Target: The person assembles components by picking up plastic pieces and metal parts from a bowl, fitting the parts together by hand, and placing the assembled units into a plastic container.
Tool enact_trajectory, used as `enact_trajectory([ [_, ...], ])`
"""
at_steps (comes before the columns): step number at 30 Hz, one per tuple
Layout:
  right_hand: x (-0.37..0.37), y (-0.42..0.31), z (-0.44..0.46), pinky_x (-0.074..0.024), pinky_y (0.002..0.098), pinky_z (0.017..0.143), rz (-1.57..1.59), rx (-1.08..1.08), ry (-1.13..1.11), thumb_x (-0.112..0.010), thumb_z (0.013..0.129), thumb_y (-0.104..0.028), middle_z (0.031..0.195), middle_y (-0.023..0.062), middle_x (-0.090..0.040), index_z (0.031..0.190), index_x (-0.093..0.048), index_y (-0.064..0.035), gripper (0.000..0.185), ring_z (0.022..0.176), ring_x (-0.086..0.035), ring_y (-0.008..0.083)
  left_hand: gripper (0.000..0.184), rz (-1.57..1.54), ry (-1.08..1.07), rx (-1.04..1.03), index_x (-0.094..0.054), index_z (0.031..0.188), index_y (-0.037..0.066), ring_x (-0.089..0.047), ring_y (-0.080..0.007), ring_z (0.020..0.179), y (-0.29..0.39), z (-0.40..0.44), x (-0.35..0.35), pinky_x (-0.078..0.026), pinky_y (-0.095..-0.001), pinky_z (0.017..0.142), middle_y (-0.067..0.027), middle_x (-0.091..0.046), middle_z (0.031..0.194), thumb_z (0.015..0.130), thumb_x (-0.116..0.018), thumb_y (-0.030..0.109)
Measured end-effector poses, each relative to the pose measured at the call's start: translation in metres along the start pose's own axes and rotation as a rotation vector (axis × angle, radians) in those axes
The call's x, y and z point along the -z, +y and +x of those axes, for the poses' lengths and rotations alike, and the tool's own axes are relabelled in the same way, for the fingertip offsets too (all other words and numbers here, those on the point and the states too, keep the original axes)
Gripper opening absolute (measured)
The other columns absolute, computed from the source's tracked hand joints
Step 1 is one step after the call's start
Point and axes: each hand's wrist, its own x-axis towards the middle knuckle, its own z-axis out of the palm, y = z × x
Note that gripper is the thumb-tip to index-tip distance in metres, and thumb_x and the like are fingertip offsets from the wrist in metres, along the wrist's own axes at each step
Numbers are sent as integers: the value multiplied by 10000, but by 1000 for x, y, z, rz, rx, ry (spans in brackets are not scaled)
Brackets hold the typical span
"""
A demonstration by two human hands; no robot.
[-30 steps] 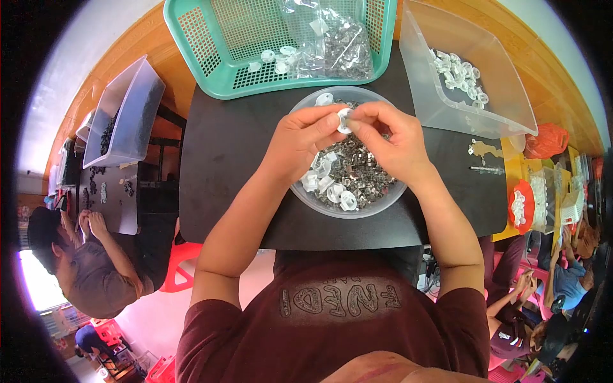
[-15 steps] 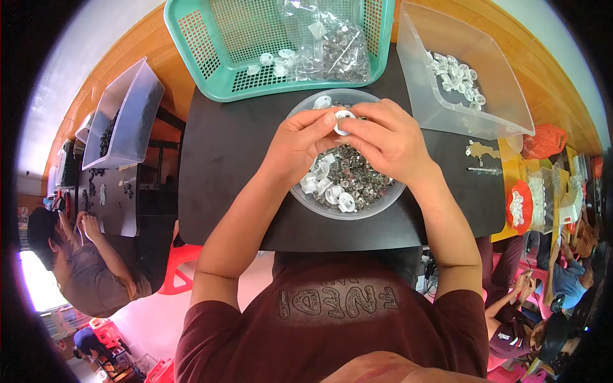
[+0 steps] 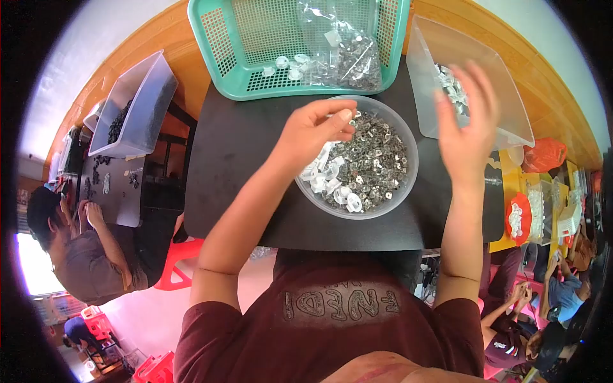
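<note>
My left hand (image 3: 317, 131) hovers above the left part of a round clear bowl (image 3: 413, 156), its fingers curled together; whether something small is between them is hidden. The bowl holds many small metal pieces (image 3: 377, 163) and, at its left side, several white plastic parts (image 3: 329, 175). My right hand (image 3: 469, 112) is at the near edge of a clear plastic bin (image 3: 504, 70), fingers spread, slightly blurred, with nothing seen in it. White parts (image 3: 452, 89) lie in that bin, partly behind my right hand.
A green basket (image 3: 233, 86) at the back holds a bag of metal pieces (image 3: 357, 60) and several white parts (image 3: 294, 67). At the left, a co-worker (image 3: 96, 262) sits by another clear bin (image 3: 137, 105). More people sit at the right, near a red tray (image 3: 518, 218).
My right hand has left the white round part and my left hand, moving right to the clear bin, and its fingers have spread. The white part no longer shows between my hands.
</note>
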Motion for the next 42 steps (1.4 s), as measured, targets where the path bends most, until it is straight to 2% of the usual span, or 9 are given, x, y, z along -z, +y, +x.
enact_trajectory([
  [4, -20, -34, -5, -481, 406, 948, 181, 86, -423, -723, 812, -134, 1238, 96, -607, 1145, -661, -130, 339, 1114, -581, 317, 304, 643, 161, -214, -680, 1132, 39, -680, -212, 926, 0, 25, 50, -543, -318, 798, -124, -672, 1101, 874, -690, 198],
  [8, -70, -49, 3, -498, 411, 912, 406, 54, -639, -676, 843, -156, 1175, 128, -628, 1117, -640, -67, 290, 1062, -606, 344, 356, 1143, 393, -395, -679, 1130, 51, -579, -306, 1130, -20, 67, 130, -476, -412, 960, -146, -639, 1184, 833, -712, 244],
  [13, -182, -76, 22, -503, 427, 898, 421, 189, -685, -679, 817, -177, 1088, 203, -649, 1078, -653, 9, 321, 1059, -610, 355, 729, 1330, 414, -353, -573, 1288, 20, -524, -360, 1213, -38, 107, 176, -426, -430, 1031, -200, -574, 1283, 709, -811, 394],
  [17, -251, -68, 39, -526, 420, 883, 209, 220, -758, -717, 782, -247, 1051, 208, -668, 1034, -679, 9, 361, 1031, -637, 347, 725, 1328, 350, -317, -574, 1297, 46, -531, -360, 1203, -37, 114, 174, -428, -438, 1028, -196, -590, 1264, 708, -810, 395],
  [19, -248, -71, 61, -551, 416, 854, -96, 193, -1046, -757, 742, -327, 1009, 188, -697, 999, -707, -11, 410, 983, -668, 337, 717, 1316, 338, -271, -577, 1297, 55, -541, -361, 1188, -32, 115, 174, -435, -437, 1018, -200, -601, 1241, 709, -810, 391],
  [26, -288, -69, 80, -562, 407, 808, -231, 97, -1374, -715, 636, -132, 1015, 176, -712, 939, -741, -40, 318, 948, -690, 315, 637, 1152, 205, -220, -581, 1289, 84, -625, -340, 1069, -25, 125, 182, -493, -413, 918, -156, -677, 1135, 727, -801, 288],
  [34, -307, -55, 65, -563, 402, 755, -135, 58, -1199, -725, 609, -126, 961, 182, -717, 930, -732, -23, 338, 890, -703, 314, 679, 1025, 140, -146, -562, 1334, 159, -659, -268, 983, -16, 129, 167, -510, -361, 867, -105, -685, 1106, 724, -817, 314],
  [39, -308, -54, 59, -552, 397, 766, 133, -202, -1123, -701, 650, -165, 962, 200, -709, 929, -714, -10, 320, 909, -693, 334, 696, 482, 246, -81, -533, 1346, 100, -640, -239, 1056, -37, 141, 175, -509, -338, 889, -119, -670, 1163, 706, -806, 126],
  [42, -301, -58, 57, -546, 403, 779, 257, -174, -1086, -694, 665, -174, 958, 212, -704, 914, -709, -5, 301, 909, -685, 351, 677, 493, 343, -100, -530, 1326, 69, -631, -215, 1066, -30, 134, 165, -508, -325, 889, -132, -664, 1189, 699, -785, 57],
])
